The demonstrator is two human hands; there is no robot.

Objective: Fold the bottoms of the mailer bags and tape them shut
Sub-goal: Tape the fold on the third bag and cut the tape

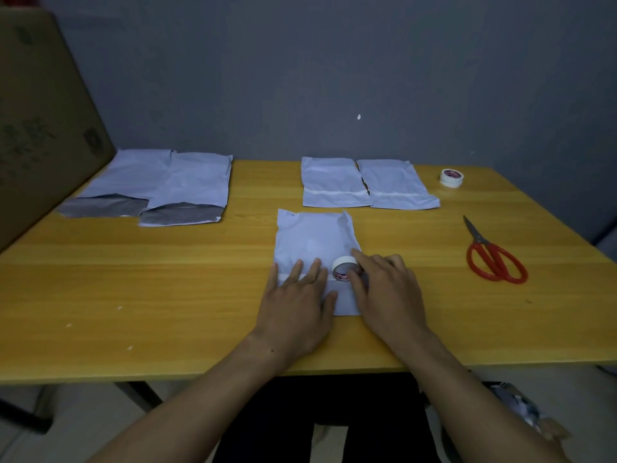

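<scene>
A white mailer bag lies in front of me on the yellow table, its near end folded up. A strip of white tape runs across the fold. My left hand presses flat on the fold and tape, fingers straight. My right hand grips a roll of white tape standing on the bag at the strip's right end. Two taped bags, one beside the other, lie at the back right. Another pair of bags, one partly under the other, lies at the back left with grey open ends.
Red-handled scissors lie on the table to the right. A second tape roll sits at the back right corner. A large cardboard box stands against the table's left side. A grey wall is behind.
</scene>
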